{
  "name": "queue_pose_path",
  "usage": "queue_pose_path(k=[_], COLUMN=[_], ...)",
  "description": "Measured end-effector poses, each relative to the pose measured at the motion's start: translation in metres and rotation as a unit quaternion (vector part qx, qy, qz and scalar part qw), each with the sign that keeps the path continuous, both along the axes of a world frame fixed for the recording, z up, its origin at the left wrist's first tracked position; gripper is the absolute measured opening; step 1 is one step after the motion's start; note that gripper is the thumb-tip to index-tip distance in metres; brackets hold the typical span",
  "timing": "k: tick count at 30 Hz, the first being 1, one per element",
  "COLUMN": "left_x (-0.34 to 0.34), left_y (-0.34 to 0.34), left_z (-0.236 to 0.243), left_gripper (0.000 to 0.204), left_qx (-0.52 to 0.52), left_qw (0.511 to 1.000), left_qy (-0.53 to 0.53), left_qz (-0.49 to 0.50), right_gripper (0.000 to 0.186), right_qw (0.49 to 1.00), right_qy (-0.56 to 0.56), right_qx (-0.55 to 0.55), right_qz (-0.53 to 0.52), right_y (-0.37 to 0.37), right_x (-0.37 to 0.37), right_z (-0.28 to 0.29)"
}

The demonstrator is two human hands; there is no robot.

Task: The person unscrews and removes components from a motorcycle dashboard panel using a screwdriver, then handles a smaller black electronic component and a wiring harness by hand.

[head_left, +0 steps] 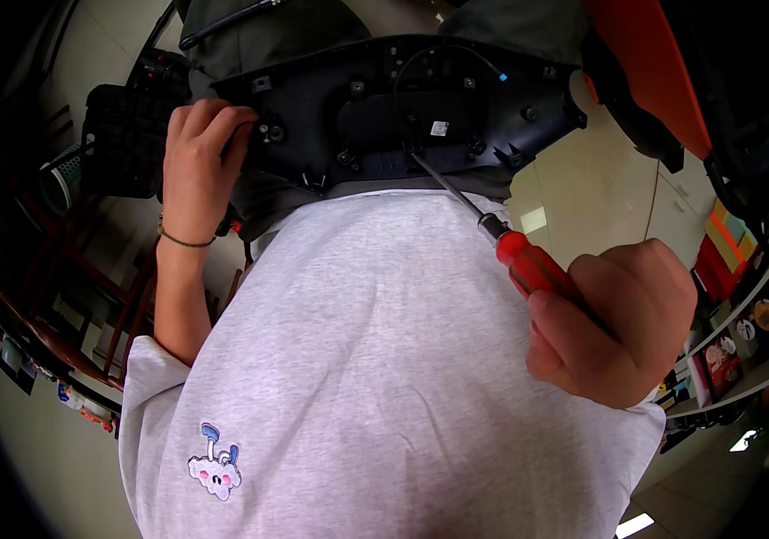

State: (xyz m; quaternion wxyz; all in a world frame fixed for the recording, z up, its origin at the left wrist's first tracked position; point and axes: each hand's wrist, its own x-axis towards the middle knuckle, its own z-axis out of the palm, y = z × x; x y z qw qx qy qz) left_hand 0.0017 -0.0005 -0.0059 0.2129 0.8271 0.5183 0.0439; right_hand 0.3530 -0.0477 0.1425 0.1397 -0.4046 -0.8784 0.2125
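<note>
A curved black plastic panel (pixel 501 117) rests across my lap, inner side up, with clips, bosses, a small white label and a thin cable ending in a blue connector (pixel 503 76). My left hand (pixel 200 162) grips the panel's left end, fingertips curled over it. In my right hand (pixel 618 323) is a screwdriver (pixel 528 265) with a red handle; its long shaft runs up to the middle of the panel's lower part, the tip near a dark clip.
An orange-and-black body part (pixel 658 67) stands at the upper right. A black case (pixel 119 135) and green basket (pixel 63 175) are at the left, with wooden chair frames (pixel 88 350) below. A shelf with colourful items (pixel 721 355) lines the right. Tiled floor (pixel 564 189) shows behind.
</note>
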Motion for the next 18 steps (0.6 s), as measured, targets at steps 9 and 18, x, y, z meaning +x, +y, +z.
queue_pose_path(k=[9,18], left_x=[0.001,-0.001], left_y=[-0.002,-0.003], left_z=[0.001,0.001], left_gripper=[0.02,0.022], left_qx=[0.003,-0.007], left_qw=[1.0,1.0], left_qy=[-0.016,-0.011], left_qz=[0.004,0.011], right_gripper=[0.039,0.036], right_qw=[0.999,0.999], right_qy=[0.001,-0.038], right_qx=[0.046,-0.029], right_qz=[-0.002,-0.009], right_y=[0.0,0.01], right_x=[-0.006,-0.007], right_z=[-0.001,0.006])
